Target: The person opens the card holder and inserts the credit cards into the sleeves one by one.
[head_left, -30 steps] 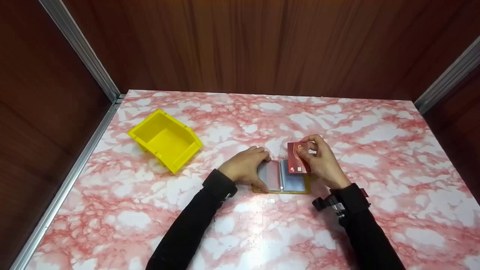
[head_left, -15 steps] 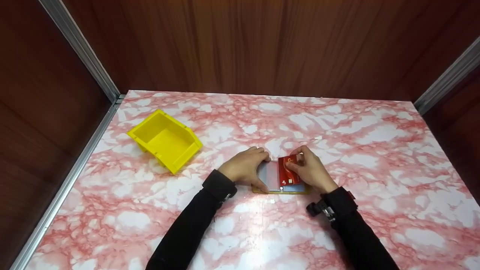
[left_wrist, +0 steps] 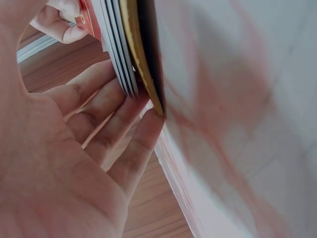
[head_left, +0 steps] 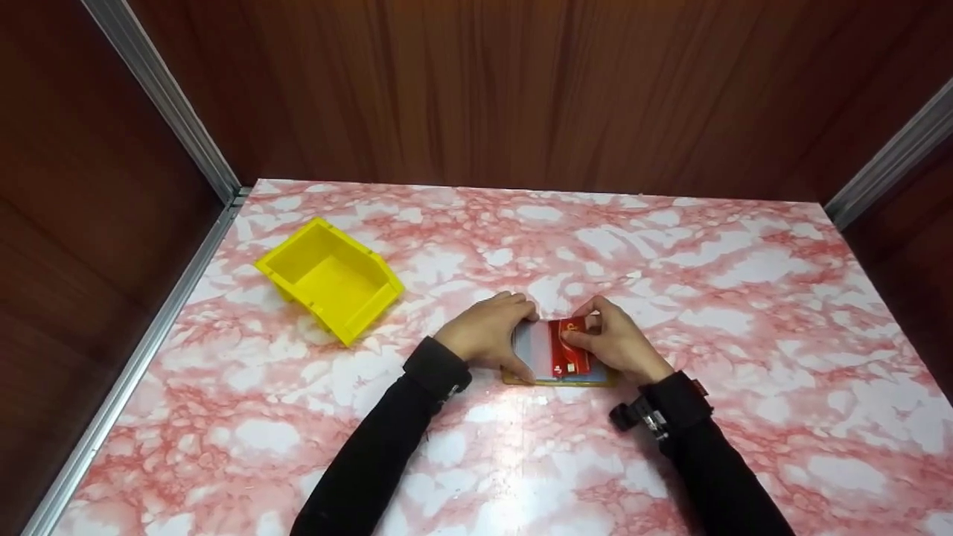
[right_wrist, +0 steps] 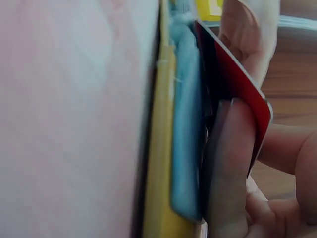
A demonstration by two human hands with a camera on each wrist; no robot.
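An open card holder (head_left: 530, 351) with clear plastic sleeves and a yellow cover lies on the table. My left hand (head_left: 488, 327) holds its left side, thumb at the near edge and fingers at the far edge. In the left wrist view, fingertips touch the ends of the sleeves and the yellow cover (left_wrist: 132, 49). My right hand (head_left: 624, 344) pinches a red card (head_left: 569, 359) with a chip, between thumb and fingers. The card is tilted over the right-hand sleeves, its left edge by the centre fold. From the right wrist, the card (right_wrist: 252, 99) stands at an angle to the bluish sleeve (right_wrist: 185, 148). Whether its edge is inside a sleeve, I cannot tell.
A yellow plastic bin (head_left: 381, 299) sits at the left of the pink-and-white marbled table (head_left: 715, 253). Dark wood panels (head_left: 476, 89) with metal rails stand around the back and sides. A small black camera (head_left: 627, 417) is worn on the right wrist.
My right hand has brought the red card left and toward me, down over the holder's right side near the fold. The left hand has kept its hold in place.
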